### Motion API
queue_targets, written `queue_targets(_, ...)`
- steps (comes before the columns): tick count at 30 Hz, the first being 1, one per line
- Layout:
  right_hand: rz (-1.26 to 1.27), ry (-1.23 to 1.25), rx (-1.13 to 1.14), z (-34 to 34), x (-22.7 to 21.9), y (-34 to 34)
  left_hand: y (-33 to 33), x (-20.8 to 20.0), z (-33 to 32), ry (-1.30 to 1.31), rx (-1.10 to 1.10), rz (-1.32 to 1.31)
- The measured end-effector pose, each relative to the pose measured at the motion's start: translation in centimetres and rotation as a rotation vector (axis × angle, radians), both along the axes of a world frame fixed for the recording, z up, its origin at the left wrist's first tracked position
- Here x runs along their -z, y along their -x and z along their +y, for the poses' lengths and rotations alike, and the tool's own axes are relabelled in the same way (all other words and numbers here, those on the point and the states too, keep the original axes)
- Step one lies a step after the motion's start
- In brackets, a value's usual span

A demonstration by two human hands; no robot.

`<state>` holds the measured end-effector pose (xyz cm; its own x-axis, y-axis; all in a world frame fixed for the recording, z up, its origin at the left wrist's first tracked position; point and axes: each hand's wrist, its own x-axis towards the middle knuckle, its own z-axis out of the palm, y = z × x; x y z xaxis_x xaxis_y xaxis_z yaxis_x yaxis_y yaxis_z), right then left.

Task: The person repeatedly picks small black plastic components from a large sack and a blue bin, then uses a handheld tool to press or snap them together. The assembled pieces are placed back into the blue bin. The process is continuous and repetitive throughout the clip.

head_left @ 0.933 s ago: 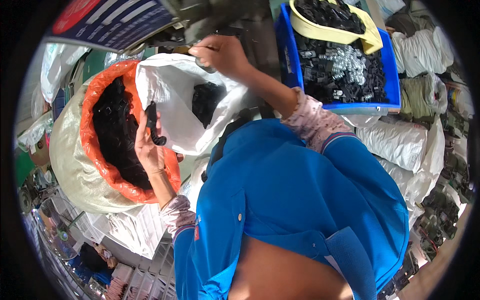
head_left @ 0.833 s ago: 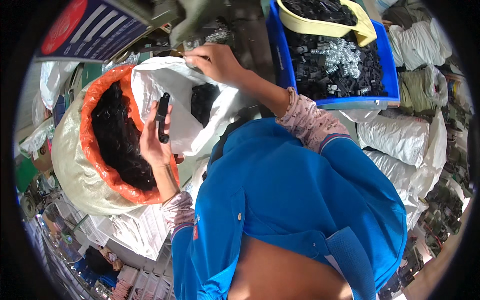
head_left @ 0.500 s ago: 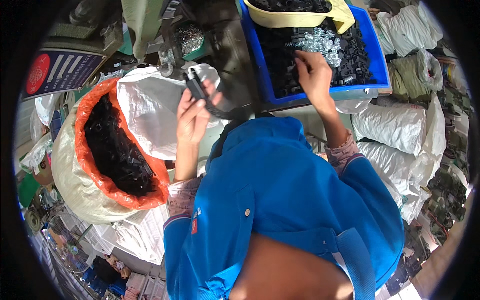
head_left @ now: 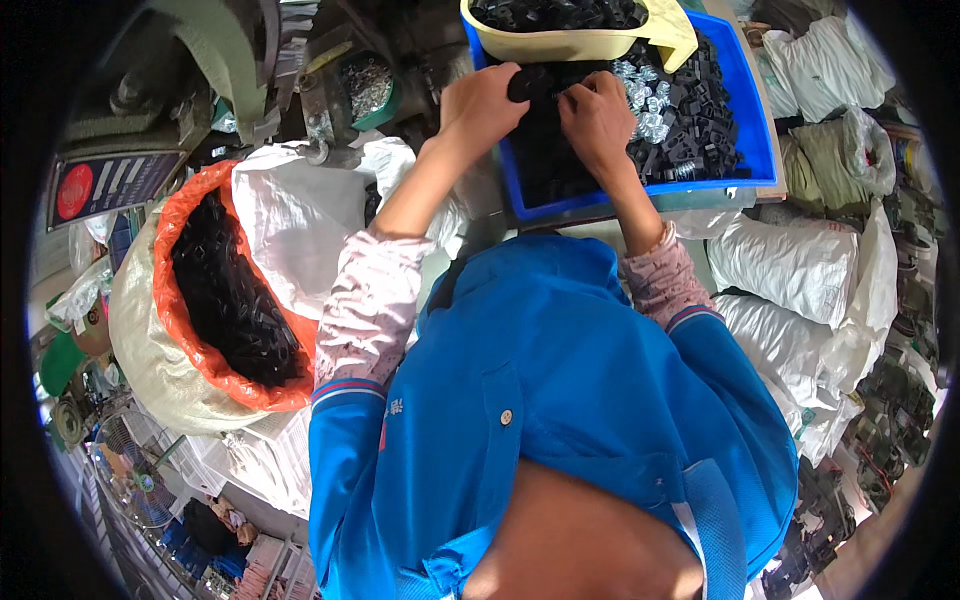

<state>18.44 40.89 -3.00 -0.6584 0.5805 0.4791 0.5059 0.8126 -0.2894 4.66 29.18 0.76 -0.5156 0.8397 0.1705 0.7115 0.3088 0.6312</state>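
Over the blue tray [head_left: 657, 183], my left hand [head_left: 482, 103] is closed on a black plastic part [head_left: 526, 82], whose far end is lost against the dark contents. My right hand [head_left: 602, 122] pinches what looks like a small metal spring, mostly hidden by the fingertips, close to that part. The two hands face each other, a short gap between them. Just right of my right hand lies a pile of shiny metal springs [head_left: 652, 127], on top of small black plastic pieces [head_left: 705, 125] that fill the tray's right side.
A cream scoop-shaped container [head_left: 570, 45] of black pieces sits across the tray's far edge. At left stands a sack with an orange liner [head_left: 172, 310], full of black parts. A green bowl [head_left: 385, 112] of small metal bits is beyond it. White sacks [head_left: 785, 262] are stacked at right.
My left hand has moved right and away from me, from beside the sack to the tray, carrying the black part. My right hand has shifted slightly left, off the springs.
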Motion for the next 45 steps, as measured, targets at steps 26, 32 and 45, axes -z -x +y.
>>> queue_targets(26,0.297,1.224,-0.618,-2.4,-7.8,-0.9,-2.6,-1.3,-7.9,-0.479,-0.082,-0.806)
queue_targets(32,0.162,1.052,-0.824,-4.0,-7.5,1.9,-3.2,-3.1,-10.3,-0.518,-0.155,-0.662)
queue_targets(45,0.121,1.013,-1.052,-6.6,-7.9,4.8,-4.2,-2.6,-13.8,-0.614,-0.318,-0.461)
